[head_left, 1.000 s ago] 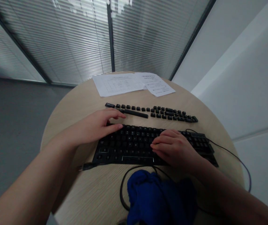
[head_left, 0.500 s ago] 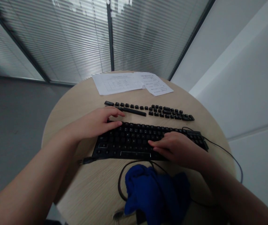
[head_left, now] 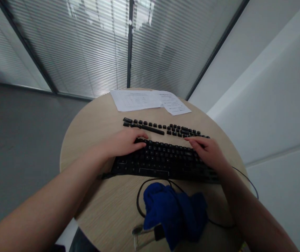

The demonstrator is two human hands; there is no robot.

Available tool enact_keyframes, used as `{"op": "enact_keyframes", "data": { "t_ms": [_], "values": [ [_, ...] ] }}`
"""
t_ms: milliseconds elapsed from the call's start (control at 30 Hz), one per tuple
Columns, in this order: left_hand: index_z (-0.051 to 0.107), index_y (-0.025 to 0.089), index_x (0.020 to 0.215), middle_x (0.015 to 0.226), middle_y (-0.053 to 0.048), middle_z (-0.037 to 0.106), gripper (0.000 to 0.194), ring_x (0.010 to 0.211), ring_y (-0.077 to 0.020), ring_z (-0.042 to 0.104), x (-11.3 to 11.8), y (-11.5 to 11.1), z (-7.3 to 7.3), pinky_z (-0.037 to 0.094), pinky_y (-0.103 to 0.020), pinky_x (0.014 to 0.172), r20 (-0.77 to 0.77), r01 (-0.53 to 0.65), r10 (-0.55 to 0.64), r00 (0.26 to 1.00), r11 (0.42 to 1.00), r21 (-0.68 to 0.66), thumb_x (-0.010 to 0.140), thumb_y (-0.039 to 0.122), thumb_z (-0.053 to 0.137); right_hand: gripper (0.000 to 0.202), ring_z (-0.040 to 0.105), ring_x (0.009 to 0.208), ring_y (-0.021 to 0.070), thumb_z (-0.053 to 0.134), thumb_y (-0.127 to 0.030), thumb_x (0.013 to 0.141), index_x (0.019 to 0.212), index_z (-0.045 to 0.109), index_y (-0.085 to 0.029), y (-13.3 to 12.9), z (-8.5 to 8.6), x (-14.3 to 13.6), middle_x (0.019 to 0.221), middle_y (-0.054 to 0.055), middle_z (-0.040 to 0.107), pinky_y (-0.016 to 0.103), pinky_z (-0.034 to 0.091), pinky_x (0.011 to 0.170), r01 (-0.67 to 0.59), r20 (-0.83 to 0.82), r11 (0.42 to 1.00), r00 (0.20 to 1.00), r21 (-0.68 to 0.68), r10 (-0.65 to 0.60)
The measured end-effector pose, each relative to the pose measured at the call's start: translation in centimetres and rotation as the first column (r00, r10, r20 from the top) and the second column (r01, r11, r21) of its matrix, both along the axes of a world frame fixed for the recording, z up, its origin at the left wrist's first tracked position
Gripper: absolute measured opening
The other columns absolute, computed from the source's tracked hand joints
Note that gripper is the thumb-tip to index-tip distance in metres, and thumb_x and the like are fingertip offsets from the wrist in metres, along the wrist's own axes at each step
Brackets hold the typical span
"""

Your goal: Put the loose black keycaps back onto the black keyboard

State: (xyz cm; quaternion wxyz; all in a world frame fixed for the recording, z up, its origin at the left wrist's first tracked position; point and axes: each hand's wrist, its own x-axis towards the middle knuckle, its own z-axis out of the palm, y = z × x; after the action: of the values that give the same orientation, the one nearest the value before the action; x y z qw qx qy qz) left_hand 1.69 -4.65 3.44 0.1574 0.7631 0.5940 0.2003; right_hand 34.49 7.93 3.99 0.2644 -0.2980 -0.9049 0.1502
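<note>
The keyboard (head_left: 163, 157) and loose keys (head_left: 152, 130) look matt plastic, the tabletop (head_left: 113, 206) smooth grained wood, the rag (head_left: 169, 210) dull cloth, the sheets (head_left: 139, 100) smooth paper.

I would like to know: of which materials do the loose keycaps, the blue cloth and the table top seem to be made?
Loose keycaps: probably moulded plastic, black with low sheen, judging by their regular shapes.
Blue cloth: soft, matt fabric, as its loose folds suggest; fibre unclear.
Table top: pale wood or wood-look laminate; fine grain lines show.
</note>
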Motion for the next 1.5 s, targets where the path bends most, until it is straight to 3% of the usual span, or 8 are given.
{"op": "enact_keyframes", "data": {
  "t_ms": [200,333,467,667,1100,1233,1400,1500],
  "values": [
    [0.07,0.021,0.117,0.117,-0.009,0.072,0.031,0.111,-0.0252,0.065,0.4,0.1,-0.4,0.048,-0.039,0.102,0.026,0.044,-0.045,0.999,0.999,0.015,0.092,0.036,0.056,0.032,0.069,0.077,0.0213,0.062,-0.045,0.093,0.1,0.082,-0.021,5.7,-0.4,-1.6,0.092,0.007,0.078,0.033,0.056,0.074,0.13,0.052,0.991,0.99,-0.024,-0.129],
    [0.07,0.02,0.117,0.117,-0.01,0.072,0.032,0.109,-0.026,0.066,0.4,0.0,-0.2,0.049,-0.041,0.101,0.033,0.036,-0.037,0.999,0.999,0.016,0.092,0.035,0.056,0.022,0.068,0.086,0.0206,0.068,-0.034,0.089,0.102,0.082,-0.022,8.9,0.4,-5.4,0.097,0.007,0.077,0.033,0.054,0.081,0.099,0.214,0.994,0.971,0.046,-0.106],
    [0.071,0.021,0.113,0.116,-0.01,0.073,0.029,0.107,-0.0267,0.067,0.4,-0.2,0.2,0.05,-0.042,0.099,0.044,0.042,-0.044,0.998,0.998,0.037,0.092,0.034,0.055,0.021,0.068,0.086,0.0199,0.069,-0.03,0.092,0.105,0.082,-0.02,11.5,0.4,-8.8,0.097,0.007,0.077,0.033,0.052,0.083,0.127,0.378,0.99,0.921,-0.06,-0.095],
    [0.072,0.022,0.113,0.116,-0.01,0.073,0.029,0.108,-0.0278,0.068,0.3,-0.2,0.1,0.05,-0.043,0.1,0.077,0.028,-0.032,0.997,0.999,0.045,0.09,0.032,0.057,0.017,0.066,0.085,0.0178,0.076,-0.024,0.087,0.101,0.081,-0.017,13.3,-0.2,-10.4,0.096,0.008,0.076,0.03,0.05,0.081,0.099,0.425,0.992,0.903,-0.072,-0.059],
    [0.073,0.021,0.111,0.112,-0.011,0.073,0.03,0.106,-0.0278,0.067,0.4,-0.2,0.3,0.051,-0.043,0.098,0.07,0.046,-0.048,0.996,0.998,0.035,0.091,0.037,0.057,0.02,0.069,0.092,0.0178,0.073,-0.014,0.087,0.106,0.079,-0.012,13.4,-1.2,-12.2,0.102,0.009,0.077,0.03,0.052,0.088,0.102,0.383,0.987,0.922,-0.122,-0.048],
    [0.072,0.023,0.113,0.113,-0.01,0.073,0.03,0.107,-0.0271,0.068,0.4,-0.2,0.2,0.051,-0.042,0.099,0.066,0.044,-0.047,0.997,0.998,0.036,0.092,0.035,0.055,0.022,0.069,0.093,0.0189,0.073,-0.015,0.087,0.109,0.078,-0.013,12.7,0.0,-12.3,0.104,0.01,0.077,0.032,0.052,0.088,0.089,0.3,0.996,0.951,-0.023,-0.077],
    [0.072,0.023,0.113,0.115,-0.009,0.073,0.03,0.107,-0.0272,0.068,0.2,0.0,0.2,0.05,-0.042,0.098,0.054,0.05,-0.051,0.997,0.999,0.019,0.092,0.035,0.055,0.021,0.068,0.083,0.019,0.072,-0.03,0.089,0.106,0.079,-0.019,8.5,2.4,-8.7,0.096,0.007,0.077,0.034,0.054,0.083,0.091,0.112,0.995,0.989,0.037,-0.094],
    [0.072,0.023,0.112,0.113,-0.009,0.074,0.03,0.105,-0.0268,0.068,0.2,-0.1,0.3,0.051,-0.041,0.096,0.048,0.046,-0.046,0.998,0.999,0.012,0.091,0.036,0.055,0.024,0.07,0.083,0.0202,0.071,-0.037,0.089,0.105,0.079,-0.021,4.0,1.9,-4.9,0.095,0.006,0.077,0.034,0.056,0.079,0.02,0.013,0.999,1.0,-0.043,-0.019]
  ]
}}
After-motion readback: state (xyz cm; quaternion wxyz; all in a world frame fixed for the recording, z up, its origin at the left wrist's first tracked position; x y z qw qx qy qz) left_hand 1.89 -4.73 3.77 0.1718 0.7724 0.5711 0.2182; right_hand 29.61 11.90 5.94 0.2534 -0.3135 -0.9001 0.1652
